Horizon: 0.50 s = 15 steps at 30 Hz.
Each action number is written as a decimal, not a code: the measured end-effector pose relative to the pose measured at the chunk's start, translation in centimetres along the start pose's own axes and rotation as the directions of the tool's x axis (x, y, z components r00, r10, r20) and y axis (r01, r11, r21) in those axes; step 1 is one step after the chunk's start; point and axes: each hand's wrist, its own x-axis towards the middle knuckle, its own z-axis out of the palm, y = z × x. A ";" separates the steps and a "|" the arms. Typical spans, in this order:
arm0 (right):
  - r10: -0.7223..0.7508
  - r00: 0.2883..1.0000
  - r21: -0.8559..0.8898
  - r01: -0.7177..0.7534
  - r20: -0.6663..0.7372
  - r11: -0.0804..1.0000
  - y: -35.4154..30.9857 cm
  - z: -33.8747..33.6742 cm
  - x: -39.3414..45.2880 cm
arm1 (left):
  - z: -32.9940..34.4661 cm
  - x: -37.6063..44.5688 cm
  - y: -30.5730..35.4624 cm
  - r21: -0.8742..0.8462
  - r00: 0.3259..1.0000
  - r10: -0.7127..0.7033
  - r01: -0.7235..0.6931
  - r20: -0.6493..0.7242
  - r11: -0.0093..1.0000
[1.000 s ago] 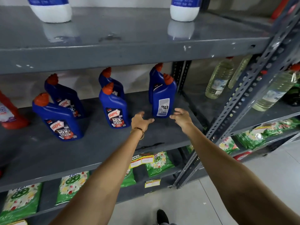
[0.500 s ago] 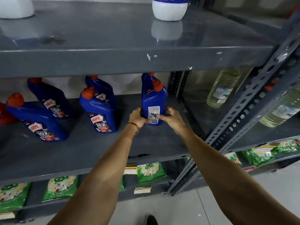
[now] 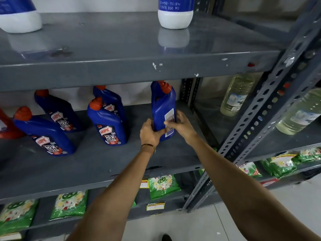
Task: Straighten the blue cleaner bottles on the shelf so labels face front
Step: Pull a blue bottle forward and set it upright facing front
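Several blue cleaner bottles with orange caps stand on the grey middle shelf (image 3: 90,164). My left hand (image 3: 150,133) and my right hand (image 3: 180,123) both grip the rightmost blue bottle (image 3: 162,108) near its base. Its white back label points right and toward me, partly turned away. A second bottle stands hidden right behind it, only its cap showing. The front middle bottle (image 3: 108,122) and the front left bottle (image 3: 46,134) show their front labels. Two more bottles (image 3: 59,112) (image 3: 112,100) stand in the back row.
A red bottle (image 3: 7,126) sits at the shelf's far left. White-and-blue bottles (image 3: 175,13) stand on the upper shelf. Clear oil bottles (image 3: 238,94) fill the neighbouring rack past the slotted upright (image 3: 257,115). Green packets (image 3: 163,186) lie on the lower shelf.
Both hands reached in and took hold of the rightmost bottle. It has since rotated, so its back label has swung from facing me toward the right.
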 end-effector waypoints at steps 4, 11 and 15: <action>-0.053 0.996 -0.030 0.051 -0.067 0.998 -0.4 1.5 -0.5 | 0.2 -1.1 0.9 0.069 0.994 0.087 -0.083 -0.059 0.994; -0.066 0.997 0.158 0.069 -0.027 0.985 -0.7 -0.3 -1.0 | -3.8 0.8 0.3 -0.247 0.838 -0.084 0.252 0.539 0.936; -0.031 0.990 0.288 -0.009 0.134 0.958 -1.3 -1.3 -1.1 | -4.2 0.6 0.1 -0.276 0.624 -0.141 0.522 0.768 0.807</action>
